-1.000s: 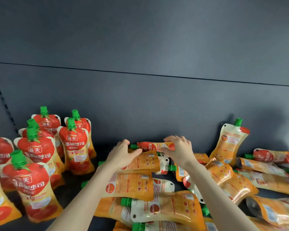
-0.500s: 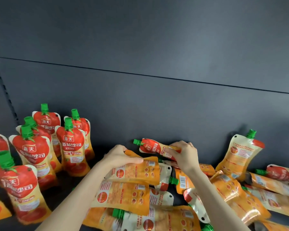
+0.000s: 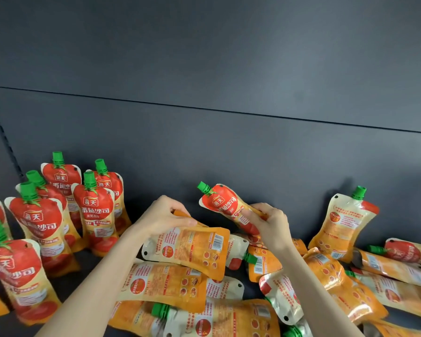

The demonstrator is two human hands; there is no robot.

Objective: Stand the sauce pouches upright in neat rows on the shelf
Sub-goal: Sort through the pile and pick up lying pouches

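My right hand (image 3: 269, 223) grips the lower part of a red tomato sauce pouch (image 3: 223, 201), lifted off the pile and tilted, its green cap pointing up and left. My left hand (image 3: 164, 216) pinches the top edge of an orange pouch (image 3: 192, 249) that lies back side up on the pile. Several red pouches (image 3: 96, 210) with green caps stand upright in rows at the left of the dark shelf (image 3: 93, 263). A heap of pouches (image 3: 229, 310) lies flat across the middle and right.
One pouch (image 3: 343, 222) leans upright against the dark back panel (image 3: 229, 154) at the right, back side facing me. More pouches (image 3: 399, 268) lie flat beside it. A strip of bare shelf runs between the standing rows and the heap.
My right hand has raised the red pouch from lying flat on the pile to a tilted, cap-up position. My left hand has closed on the orange pouch's edge and lifted it slightly.
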